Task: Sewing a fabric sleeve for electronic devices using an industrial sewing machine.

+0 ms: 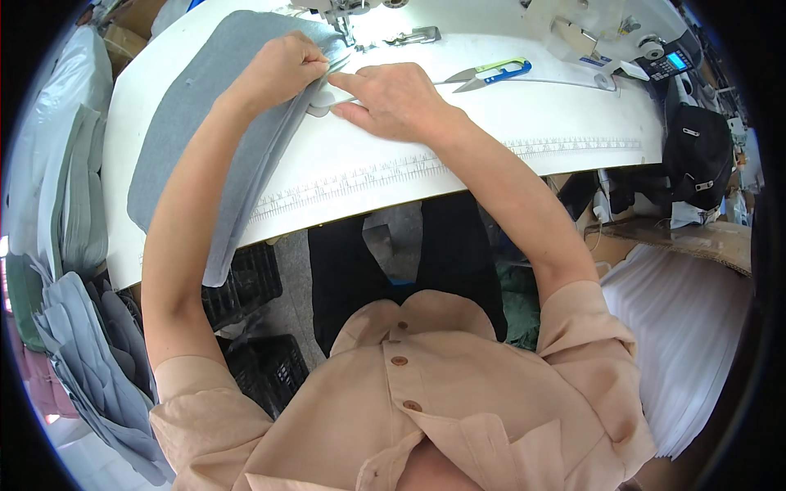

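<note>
A grey fabric piece (205, 106) lies on the white sewing table, its folded near end hanging over the front edge. My left hand (282, 69) is closed in a pinch on the fabric's right edge, close below the sewing machine's needle area (345, 29). Just right of it, my right hand (393, 98) rests on the table with index finger and thumb apart. Its index fingertip reaches the fabric edge beside my left fingertips. A small pale rounded piece (319, 101) sits under the fingers. What lies beneath my right palm is hidden.
Thread snips (491, 74) with green and blue handles lie right of my right hand. A printed ruler (426, 168) follows the table's front edge. A control panel (671, 61) stands at far right. Grey fabric stacks (90, 344) hang at left; white sheets (675, 327) are piled at right.
</note>
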